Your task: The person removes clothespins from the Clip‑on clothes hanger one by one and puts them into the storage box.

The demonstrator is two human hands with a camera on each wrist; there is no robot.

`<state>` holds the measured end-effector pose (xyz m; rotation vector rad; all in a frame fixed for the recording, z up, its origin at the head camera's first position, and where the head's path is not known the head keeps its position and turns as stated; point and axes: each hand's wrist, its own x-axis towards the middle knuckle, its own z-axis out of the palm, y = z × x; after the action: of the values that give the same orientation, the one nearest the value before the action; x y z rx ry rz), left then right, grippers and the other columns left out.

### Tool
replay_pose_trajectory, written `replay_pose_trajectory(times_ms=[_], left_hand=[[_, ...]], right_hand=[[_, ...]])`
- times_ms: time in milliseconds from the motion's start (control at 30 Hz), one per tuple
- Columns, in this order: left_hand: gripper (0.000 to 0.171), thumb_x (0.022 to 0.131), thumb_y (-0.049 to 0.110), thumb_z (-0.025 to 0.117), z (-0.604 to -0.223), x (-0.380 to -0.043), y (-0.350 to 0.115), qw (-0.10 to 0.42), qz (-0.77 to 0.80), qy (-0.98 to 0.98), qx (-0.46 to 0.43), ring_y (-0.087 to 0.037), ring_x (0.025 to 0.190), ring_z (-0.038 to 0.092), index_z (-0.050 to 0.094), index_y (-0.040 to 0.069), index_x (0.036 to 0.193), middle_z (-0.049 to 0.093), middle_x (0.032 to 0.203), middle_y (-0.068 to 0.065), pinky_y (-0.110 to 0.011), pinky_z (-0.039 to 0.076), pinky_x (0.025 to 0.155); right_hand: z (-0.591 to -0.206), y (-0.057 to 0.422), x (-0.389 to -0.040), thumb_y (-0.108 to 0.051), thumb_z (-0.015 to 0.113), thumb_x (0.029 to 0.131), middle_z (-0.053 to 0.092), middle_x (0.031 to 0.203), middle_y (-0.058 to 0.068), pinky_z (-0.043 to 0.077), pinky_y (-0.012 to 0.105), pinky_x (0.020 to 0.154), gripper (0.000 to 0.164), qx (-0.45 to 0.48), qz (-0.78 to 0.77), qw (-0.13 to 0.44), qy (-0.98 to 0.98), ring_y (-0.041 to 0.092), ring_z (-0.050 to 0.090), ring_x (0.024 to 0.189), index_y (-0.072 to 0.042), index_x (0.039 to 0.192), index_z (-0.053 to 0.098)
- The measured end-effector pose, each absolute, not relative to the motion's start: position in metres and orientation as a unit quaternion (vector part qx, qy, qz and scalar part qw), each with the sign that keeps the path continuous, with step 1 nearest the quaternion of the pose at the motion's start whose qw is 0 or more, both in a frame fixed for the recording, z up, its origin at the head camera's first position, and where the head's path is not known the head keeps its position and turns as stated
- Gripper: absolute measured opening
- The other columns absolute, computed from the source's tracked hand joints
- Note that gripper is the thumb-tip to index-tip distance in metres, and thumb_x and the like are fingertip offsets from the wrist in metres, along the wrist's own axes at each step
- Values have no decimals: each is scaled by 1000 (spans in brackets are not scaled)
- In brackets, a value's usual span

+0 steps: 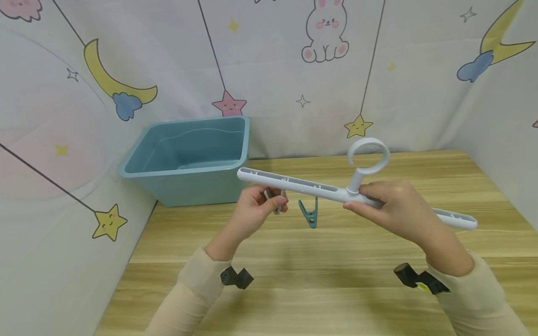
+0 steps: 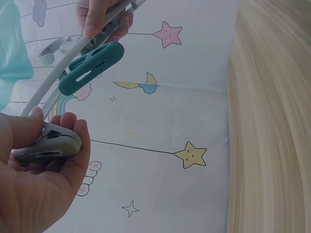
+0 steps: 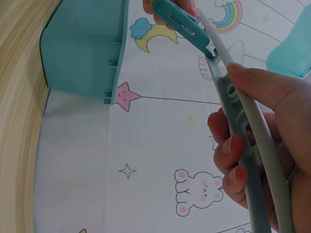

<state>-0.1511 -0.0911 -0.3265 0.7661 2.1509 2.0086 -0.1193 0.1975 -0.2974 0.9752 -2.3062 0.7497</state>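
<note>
My right hand (image 1: 397, 207) grips a white clip hanger (image 1: 302, 188) near its middle, thumb on one side and fingers curled round the other. The hanger's round hook (image 1: 383, 163) points up, and its bar slants down to the right above the table. A teal clip (image 1: 311, 218) hangs from the bar between my hands. Just under the bar's left end, my left hand (image 1: 252, 210) pinches a grey clip (image 2: 51, 145) between thumb and curled fingers. In the right wrist view, the teal clip (image 3: 182, 24) partly covers my left hand.
An open blue-green bin (image 1: 201, 186) stands at the table's back left, close behind my left hand. The wooden table (image 1: 302, 289) spreads beneath both hands. A white cloth (image 1: 277, 70) printed with stars, moons and a rabbit hangs along the back and sides.
</note>
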Motion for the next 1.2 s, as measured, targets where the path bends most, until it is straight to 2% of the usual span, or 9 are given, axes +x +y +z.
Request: replay_pose_trajectory(times_ms=[267,533,667,733,900,1067,1200], left_hand=[[8,93,-3,59,-327,-151,-89,37,659,727,192,-11,74,59,59,-10,95,59,80,-4,-26,49,69],[9,93,-8,55,-331,-149,-81,-3,660,728,184,-13,75,55,55,-11,101,56,87,-18,-22,47,70],[6,93,-8,55,-331,-149,-78,-14,658,735,166,-15,75,52,53,-10,98,55,84,-17,-22,44,66],[5,93,-8,56,-332,-148,-76,-23,658,737,153,-16,75,51,52,-8,96,54,83,-15,-22,43,65],[8,90,-10,57,-335,-146,-70,-71,650,744,138,-14,74,51,50,-7,91,55,83,-16,-20,43,63],[6,88,-12,57,-341,-147,-65,-139,637,747,129,-12,70,51,52,-9,91,57,82,-19,-18,43,59],[6,89,-13,55,-345,-148,-61,-186,629,743,132,-11,66,48,51,-9,90,56,80,-18,-19,40,54]], right_hand=[[-299,198,-120,-54,57,91,58,63,-13,35,12,47,48,361,272,262,-853,-3,41,53,-9,86,74],[-298,194,-120,-51,58,92,54,62,-14,34,12,46,44,365,276,264,-849,-3,39,53,-9,85,73],[-297,192,-120,-53,55,92,51,60,-15,31,11,44,48,363,268,257,-854,-5,36,51,-9,85,72],[-297,192,-120,-50,59,92,50,59,-15,30,11,43,43,360,265,251,-858,-5,35,50,-9,86,73],[-297,191,-119,-35,71,87,50,59,-15,30,11,42,25,356,261,243,-864,-5,34,50,-9,86,72],[-297,188,-118,-41,66,90,47,58,-16,29,12,42,31,353,262,248,-863,-6,32,49,-11,84,71],[-298,183,-117,-35,70,89,43,56,-16,27,12,40,24,343,265,246,-867,-6,30,48,-13,80,69]])
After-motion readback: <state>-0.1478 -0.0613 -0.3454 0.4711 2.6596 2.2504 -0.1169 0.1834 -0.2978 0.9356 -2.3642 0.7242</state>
